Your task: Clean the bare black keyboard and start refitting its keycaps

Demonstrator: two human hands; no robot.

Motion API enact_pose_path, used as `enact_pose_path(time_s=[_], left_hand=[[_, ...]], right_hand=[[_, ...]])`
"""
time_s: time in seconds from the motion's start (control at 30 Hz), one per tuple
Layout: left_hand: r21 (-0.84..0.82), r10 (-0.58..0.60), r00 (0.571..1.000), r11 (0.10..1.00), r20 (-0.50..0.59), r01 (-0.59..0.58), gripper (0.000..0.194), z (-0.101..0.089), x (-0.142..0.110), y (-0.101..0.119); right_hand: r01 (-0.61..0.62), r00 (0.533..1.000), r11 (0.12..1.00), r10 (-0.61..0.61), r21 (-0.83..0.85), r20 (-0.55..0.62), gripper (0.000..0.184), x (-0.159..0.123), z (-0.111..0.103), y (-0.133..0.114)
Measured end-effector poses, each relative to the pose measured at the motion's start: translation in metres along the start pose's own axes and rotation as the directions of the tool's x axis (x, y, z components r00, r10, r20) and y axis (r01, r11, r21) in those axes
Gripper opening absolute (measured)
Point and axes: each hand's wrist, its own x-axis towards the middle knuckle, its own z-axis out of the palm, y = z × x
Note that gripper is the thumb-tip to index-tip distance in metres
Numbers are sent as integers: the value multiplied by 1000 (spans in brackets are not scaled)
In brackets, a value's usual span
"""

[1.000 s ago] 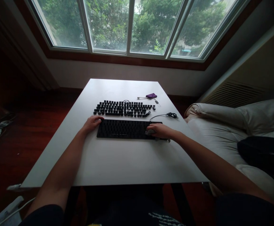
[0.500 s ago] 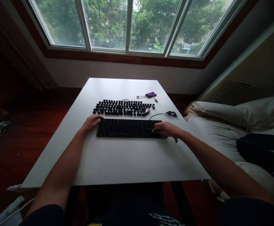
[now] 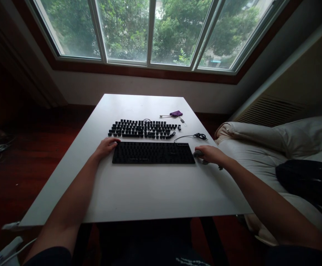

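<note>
A black keyboard base (image 3: 153, 153), stripped of most or all keycaps, lies flat on the white table (image 3: 139, 192). My left hand (image 3: 107, 146) grips its upper left corner, fingers pressed together along the edge. Just past the right end of the base, my right hand (image 3: 208, 153) is closed round a bunched grey cloth (image 3: 198, 153), whose loose end hangs out below the hand. Behind the base stand rows of loose black keycaps (image 3: 144, 129). Its cable (image 3: 199, 136) runs from the back edge to a small coil on the right.
A purple pouch (image 3: 176, 113) lies toward the back right, beside a thin white-tipped stick (image 3: 165, 116) and a small wire tool (image 3: 182, 120). A cream sofa (image 3: 249, 147) with a dark bag (image 3: 302, 177) stands close on the right. The window (image 3: 150, 33) is beyond the table.
My right hand has moved right with the grey cloth, off the keyboard base's right part to beside its end. My left hand stays at the left corner.
</note>
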Motion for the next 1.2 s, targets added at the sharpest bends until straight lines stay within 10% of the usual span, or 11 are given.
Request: enact_pose_path(time_s=[0.23, 0.4, 0.57, 0.9, 1.2], left_hand=[[7, -23, 1000, 1000, -8, 23, 38, 1, -2, -1], [22, -24, 1000, 999, -19, 25, 39, 1, -2, 1], [20, -18, 1000, 1000, -20, 18, 37, 1, -1, 3], [15, -4, 1000, 1000, 25, 4, 42, -5, -1, 6], [32, 6, 1000, 999, 2, -6, 38, -5, -2, 7]], right_hand=[[-17, 981, 988, 46, 154, -187, 26, 5, -23, -26], [242, 961, 930, -191, 277, -199, 37, 27, -36, -109], [566, 820, 777, -496, 277, -284, 34, 62, -37, -200], [671, 719, 738, -623, 75, -309, 32, 132, -20, -361], [677, 718, 735, -647, 43, -256, 24, 140, -10, -360]])
